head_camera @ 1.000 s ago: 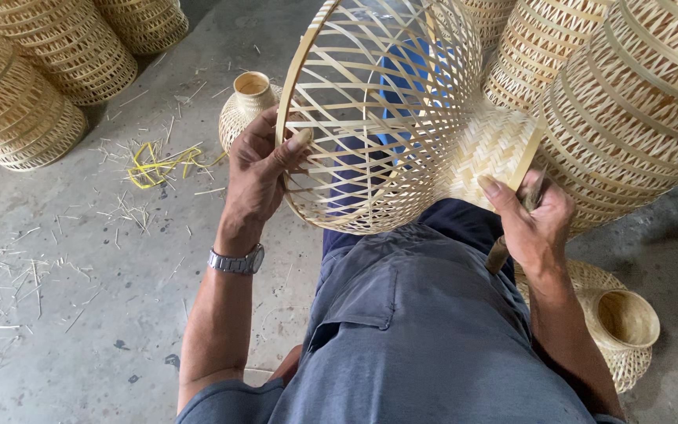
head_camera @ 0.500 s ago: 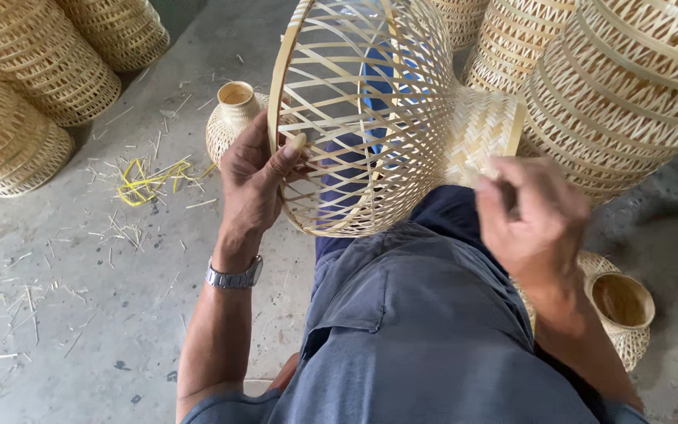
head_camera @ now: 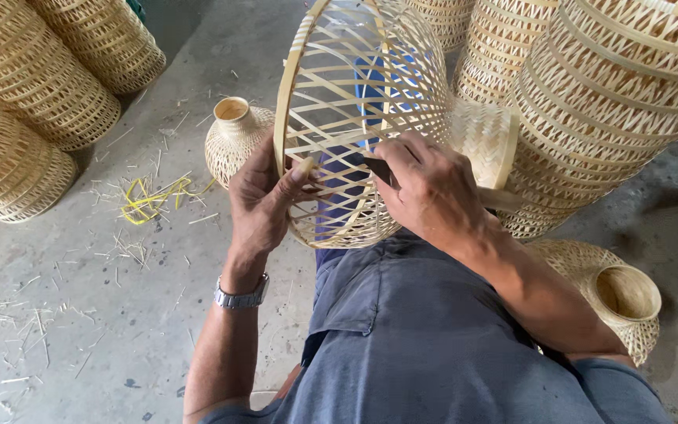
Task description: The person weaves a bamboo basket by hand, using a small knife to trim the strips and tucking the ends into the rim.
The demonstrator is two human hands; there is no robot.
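A large open-weave bamboo basket frame (head_camera: 355,86) stands tilted on my lap, its round rim facing left. My left hand (head_camera: 264,196) grips the rim's lower edge, thumb pressed on a strip. My right hand (head_camera: 429,184) is closed around a dark-handled tool (head_camera: 378,169) held against the weave near the basket's lower middle. A silver wristwatch (head_camera: 241,297) sits on my left wrist. My blue trousers (head_camera: 433,338) fill the lower middle of the view.
Stacks of woven bamboo baskets (head_camera: 33,94) stand at the upper left and more (head_camera: 621,110) at the right. A small woven vase (head_camera: 233,141) sits left of the frame, another (head_camera: 621,298) by my right elbow. Yellow strips (head_camera: 151,200) and splinters litter the concrete floor.
My right hand has come from the right side of the basket to its lower middle, now pressing the tool on the weave. The left hand keeps its grip on the rim.
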